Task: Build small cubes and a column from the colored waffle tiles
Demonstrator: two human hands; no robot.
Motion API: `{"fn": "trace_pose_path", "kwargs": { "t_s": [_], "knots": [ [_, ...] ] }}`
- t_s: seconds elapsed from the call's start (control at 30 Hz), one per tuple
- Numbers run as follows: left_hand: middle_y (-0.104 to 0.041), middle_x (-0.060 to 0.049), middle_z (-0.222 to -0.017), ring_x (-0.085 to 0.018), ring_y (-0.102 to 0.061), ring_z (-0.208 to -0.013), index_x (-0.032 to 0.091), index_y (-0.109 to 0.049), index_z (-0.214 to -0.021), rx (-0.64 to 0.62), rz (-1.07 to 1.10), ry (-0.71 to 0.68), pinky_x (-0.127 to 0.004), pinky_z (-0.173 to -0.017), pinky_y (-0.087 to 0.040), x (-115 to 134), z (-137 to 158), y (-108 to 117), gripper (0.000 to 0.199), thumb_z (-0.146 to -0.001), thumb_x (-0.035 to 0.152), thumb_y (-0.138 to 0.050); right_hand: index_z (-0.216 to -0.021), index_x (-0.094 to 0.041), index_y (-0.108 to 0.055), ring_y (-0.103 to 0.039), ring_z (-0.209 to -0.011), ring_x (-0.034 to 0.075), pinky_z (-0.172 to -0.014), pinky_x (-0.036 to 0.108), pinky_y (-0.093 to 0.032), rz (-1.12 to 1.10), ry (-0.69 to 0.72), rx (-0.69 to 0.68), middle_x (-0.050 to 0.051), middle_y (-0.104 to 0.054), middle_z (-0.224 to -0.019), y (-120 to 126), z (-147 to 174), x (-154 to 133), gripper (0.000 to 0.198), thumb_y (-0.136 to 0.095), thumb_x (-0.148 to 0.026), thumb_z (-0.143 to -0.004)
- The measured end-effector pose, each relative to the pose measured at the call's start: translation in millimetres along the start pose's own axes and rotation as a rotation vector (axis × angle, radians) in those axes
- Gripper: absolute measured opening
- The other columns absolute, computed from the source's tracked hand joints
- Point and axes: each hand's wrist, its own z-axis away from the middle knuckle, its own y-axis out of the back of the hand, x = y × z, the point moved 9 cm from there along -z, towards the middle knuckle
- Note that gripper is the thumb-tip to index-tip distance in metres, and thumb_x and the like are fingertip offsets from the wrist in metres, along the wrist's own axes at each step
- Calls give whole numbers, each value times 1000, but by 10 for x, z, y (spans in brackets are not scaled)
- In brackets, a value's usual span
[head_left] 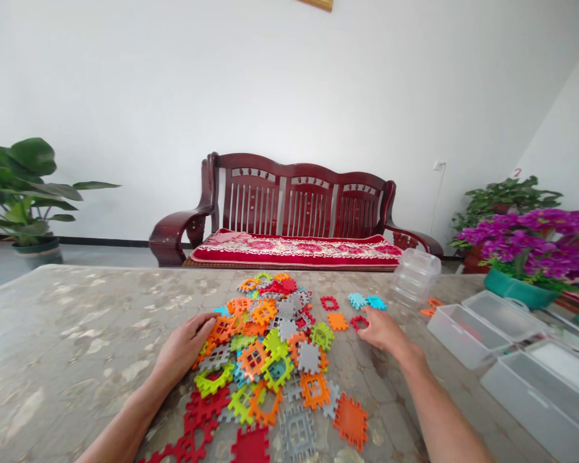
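Observation:
A heap of interlocking plastic tiles in orange, lime, grey, red and blue spreads over the table in front of me. My left hand lies against the heap's left side, its fingers stretched loosely onto orange tiles and holding nothing visible. To the right of the heap, my right hand has thumb and forefinger at the right edge of a red frame tile on the table. Close to it lie another red frame tile, an orange square tile, a light blue tile and a blue tile.
Clear plastic boxes stand open at the right, with a stack of clear containers farther back. Orange pieces lie between them. Purple flowers in a green pot stand at the far right. A wooden bench is behind the table.

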Motion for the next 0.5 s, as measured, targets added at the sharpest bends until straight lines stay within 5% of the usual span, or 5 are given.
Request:
{"fn": "trace_pose_path", "kwargs": {
  "t_s": [0.5],
  "knots": [
    [-72,-4,-117,-26,-64,-112,24,-71,-109,-11,33,10,-34,-102,-45,-15,10,-17,51,-86,57,-38,-87,-16,-69,-65,-88,30,-71,34,-43,3,-32,-45,18,-72,-96,-80,-17,23,17,-64,-20,-71]
  ]
}}
